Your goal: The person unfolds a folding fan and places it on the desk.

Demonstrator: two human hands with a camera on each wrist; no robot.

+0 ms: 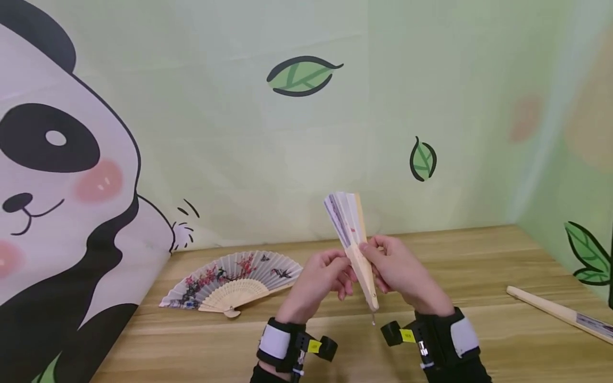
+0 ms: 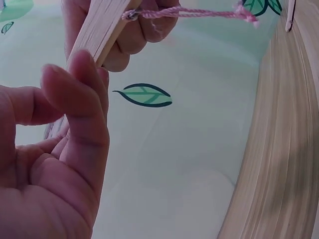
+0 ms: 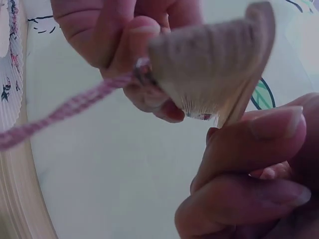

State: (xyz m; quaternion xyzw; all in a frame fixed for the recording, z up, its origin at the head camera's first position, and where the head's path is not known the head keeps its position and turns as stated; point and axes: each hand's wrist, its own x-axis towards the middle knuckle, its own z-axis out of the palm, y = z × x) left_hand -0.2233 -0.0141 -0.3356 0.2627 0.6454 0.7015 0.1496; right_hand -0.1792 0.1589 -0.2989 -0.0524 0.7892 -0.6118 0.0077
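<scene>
A partly opened folding fan [image 1: 362,274] with pale wooden ribs stands nearly upright between both hands, its pleated leaf fanned a little at the top. My left hand [image 1: 318,276] grips its left side with curled fingers. On the other side my right hand [image 1: 399,266] pinches it, thumb on the front by the lower edge of the leaf. From the pivot end hangs a pink twisted cord [image 2: 194,12], clear in both wrist views. The right wrist view shows the stacked rib ends [image 3: 209,55] close up, with a single outer rib spread apart from the others.
A fully spread fan [image 1: 239,282] with blossoms and butterflies lies on the wooden table [image 1: 201,346] to the left. At the right edge lies a closed fan [image 1: 555,311]. Behind the table hangs a green backdrop [image 1: 215,133] printed with a panda and leaves.
</scene>
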